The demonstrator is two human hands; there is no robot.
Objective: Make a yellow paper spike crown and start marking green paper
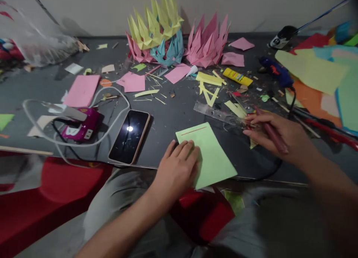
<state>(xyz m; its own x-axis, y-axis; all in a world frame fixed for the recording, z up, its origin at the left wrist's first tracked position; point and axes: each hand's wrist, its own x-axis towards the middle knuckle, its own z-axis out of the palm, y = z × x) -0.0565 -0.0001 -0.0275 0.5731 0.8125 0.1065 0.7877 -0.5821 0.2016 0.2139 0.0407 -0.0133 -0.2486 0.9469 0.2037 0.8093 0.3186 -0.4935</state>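
Note:
A light green sheet of paper (pixel 215 159) lies near the table's front edge, with a short red line drawn across its top. My left hand (pixel 179 164) rests on its left side, fingers stretched out and nearly flat. Off to the right, my right hand (pixel 289 135) has a dark red pen (pixel 275 137) in its grip. The fingertips of that hand are close to the right end of a clear ruler (pixel 209 110); whether they touch it I cannot tell. Yellow paper strips (pixel 236 109) lie just beyond the ruler.
Left of the paper lies a phone (pixel 130 137), beside a purple power adapter (pixel 84 127) with looping cables. Folded paper crowns, yellow (pixel 152 28) and pink (pixel 208 45), stand at the back. A yellow glue tube (pixel 237 77), a blue glue gun (pixel 276 71) and paper scraps lie around.

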